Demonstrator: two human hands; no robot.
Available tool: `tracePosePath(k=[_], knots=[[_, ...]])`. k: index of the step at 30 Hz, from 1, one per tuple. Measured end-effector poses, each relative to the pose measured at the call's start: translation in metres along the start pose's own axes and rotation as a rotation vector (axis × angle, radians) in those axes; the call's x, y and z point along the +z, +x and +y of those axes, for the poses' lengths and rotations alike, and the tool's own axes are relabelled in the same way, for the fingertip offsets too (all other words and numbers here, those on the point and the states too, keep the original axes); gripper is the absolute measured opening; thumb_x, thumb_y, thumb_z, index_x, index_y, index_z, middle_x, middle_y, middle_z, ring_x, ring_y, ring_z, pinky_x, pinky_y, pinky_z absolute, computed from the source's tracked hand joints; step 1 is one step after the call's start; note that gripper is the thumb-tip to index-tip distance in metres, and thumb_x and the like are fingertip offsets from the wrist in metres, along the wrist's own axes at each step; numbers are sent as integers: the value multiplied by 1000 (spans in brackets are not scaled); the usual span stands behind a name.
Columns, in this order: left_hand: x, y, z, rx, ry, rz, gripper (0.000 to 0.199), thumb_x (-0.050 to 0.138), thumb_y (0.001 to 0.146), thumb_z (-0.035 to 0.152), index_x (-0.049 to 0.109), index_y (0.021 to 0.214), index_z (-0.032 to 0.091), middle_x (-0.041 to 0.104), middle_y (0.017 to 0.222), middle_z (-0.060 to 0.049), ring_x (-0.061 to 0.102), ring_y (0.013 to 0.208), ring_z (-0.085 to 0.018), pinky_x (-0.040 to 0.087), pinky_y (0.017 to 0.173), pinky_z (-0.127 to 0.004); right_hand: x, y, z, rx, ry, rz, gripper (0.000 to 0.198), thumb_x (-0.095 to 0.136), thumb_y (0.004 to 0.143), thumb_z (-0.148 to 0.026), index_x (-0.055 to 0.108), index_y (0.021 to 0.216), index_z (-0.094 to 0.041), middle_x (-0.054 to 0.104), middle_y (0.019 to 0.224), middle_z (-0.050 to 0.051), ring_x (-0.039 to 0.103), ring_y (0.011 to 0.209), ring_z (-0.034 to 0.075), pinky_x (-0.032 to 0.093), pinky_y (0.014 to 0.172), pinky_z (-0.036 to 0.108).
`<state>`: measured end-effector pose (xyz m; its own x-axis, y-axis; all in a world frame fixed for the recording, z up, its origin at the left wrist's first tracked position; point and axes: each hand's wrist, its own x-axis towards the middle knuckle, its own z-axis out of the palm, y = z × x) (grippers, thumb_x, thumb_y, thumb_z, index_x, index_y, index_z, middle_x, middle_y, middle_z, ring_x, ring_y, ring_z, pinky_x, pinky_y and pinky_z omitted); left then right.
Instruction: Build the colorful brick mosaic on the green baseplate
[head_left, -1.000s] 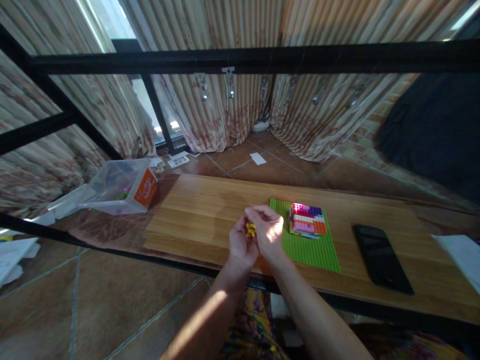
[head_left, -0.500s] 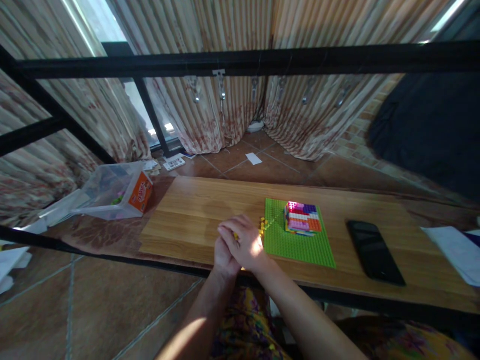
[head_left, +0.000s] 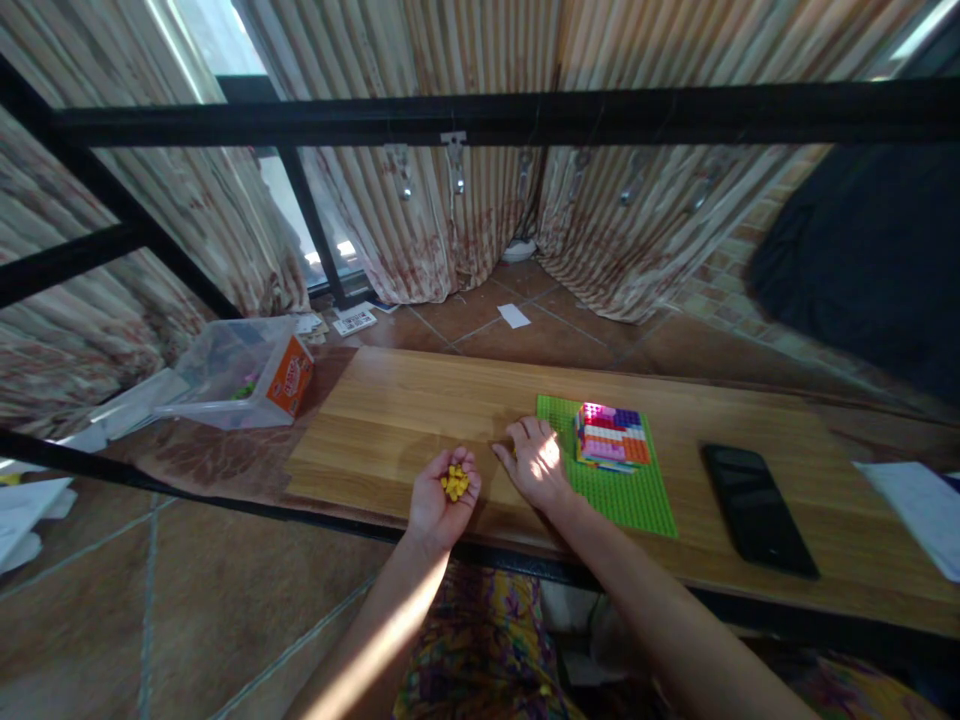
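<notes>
My left hand (head_left: 442,500) is cupped with the palm up, holding a small heap of yellow toy bricks (head_left: 454,483). To its right, my right hand (head_left: 540,462) reaches palm down onto the table at the left edge of a green baseplate (head_left: 630,502). Its thumb stands apart from the fingers, and it covers the spot where loose yellow bricks lay. What lies under the palm is mostly hidden. On the baseplate stands a block of multicoloured toy bricks (head_left: 611,436), apart from both hands.
A black phone (head_left: 757,510) lies right of the baseplate, and white paper (head_left: 911,510) rests at the table's right end. Left of the wooden tabletop (head_left: 397,400) sits a clear plastic bin (head_left: 232,370) with an orange label. A black metal bar (head_left: 480,120) crosses beyond.
My clasped hands have come apart. The left has turned palm up, showing the yellow bricks; the right has moved right and forward to the baseplate's edge, over the loose yellow bricks.
</notes>
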<state>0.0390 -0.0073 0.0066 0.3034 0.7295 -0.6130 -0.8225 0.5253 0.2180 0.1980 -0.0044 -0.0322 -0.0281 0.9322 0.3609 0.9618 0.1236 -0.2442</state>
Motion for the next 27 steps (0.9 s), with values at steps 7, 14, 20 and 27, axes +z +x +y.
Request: tracePosePath(k=[7, 14, 20, 27], knots=[[1, 1, -2, -1, 15, -14, 25, 44, 88, 13, 62, 73, 7, 61, 69, -8, 57, 58, -8, 49, 51, -18, 1, 19, 5, -113, -23, -153, 32, 38, 95, -37, 62, 86, -17, 60, 90, 8, 55, 87, 19, 39, 74, 28], [4, 1, -7, 13, 78, 0, 22, 46, 87, 12, 62, 72, 8, 61, 67, -6, 56, 56, -8, 48, 50, -17, 4, 25, 3, -103, 4, -177, 44, 38, 95, -45, 66, 74, -17, 66, 78, 8, 59, 69, 15, 33, 54, 24], [6, 5, -16, 6, 118, 34, 16, 49, 84, 11, 62, 74, 9, 63, 68, -7, 58, 57, -9, 51, 52, -20, 1, 33, 9, 39, 95, -16, 49, 39, 95, -44, 59, 59, -16, 63, 62, 4, 54, 56, 11, 33, 53, 21], [17, 8, -29, 18, 100, -63, 23, 45, 87, 18, 64, 76, 10, 65, 73, -7, 64, 72, -14, 54, 69, -25, -19, 25, -48, 368, 691, 252, 51, 33, 95, -45, 46, 53, -18, 42, 44, -4, 41, 43, 8, 29, 44, 20]])
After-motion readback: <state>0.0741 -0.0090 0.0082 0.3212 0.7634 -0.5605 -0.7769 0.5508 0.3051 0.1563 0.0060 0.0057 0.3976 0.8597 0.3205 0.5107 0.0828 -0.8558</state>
